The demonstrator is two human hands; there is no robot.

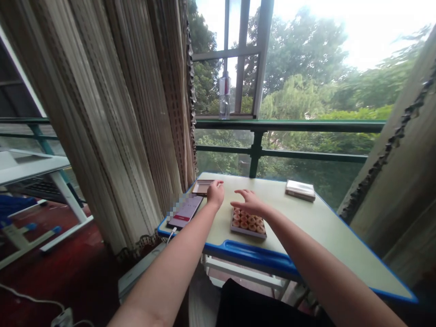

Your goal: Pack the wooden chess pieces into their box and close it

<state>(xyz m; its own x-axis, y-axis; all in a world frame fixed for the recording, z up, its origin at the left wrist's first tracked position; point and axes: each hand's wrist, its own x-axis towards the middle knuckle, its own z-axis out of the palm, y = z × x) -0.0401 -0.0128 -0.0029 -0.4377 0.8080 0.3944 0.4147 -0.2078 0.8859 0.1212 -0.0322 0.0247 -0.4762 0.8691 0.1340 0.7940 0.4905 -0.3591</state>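
Observation:
On the table in front of me sits a shallow open box of round wooden pieces, packed in rows; they look like Chinese chess pieces. My right hand is over the far side of this box, its fingers spread and nothing seen in them. To the left, my left hand hovers with loosely bent fingers, and I see nothing in it. Just beside it lies a shallow tray-like lid, partly hidden by that hand. Whether the hand touches the lid cannot be made out.
A phone with a white cable lies at the table's left edge. Toward the back right is a small flat box. Beyond the table runs a green railing with a plastic bottle on it. Curtains hang on both sides.

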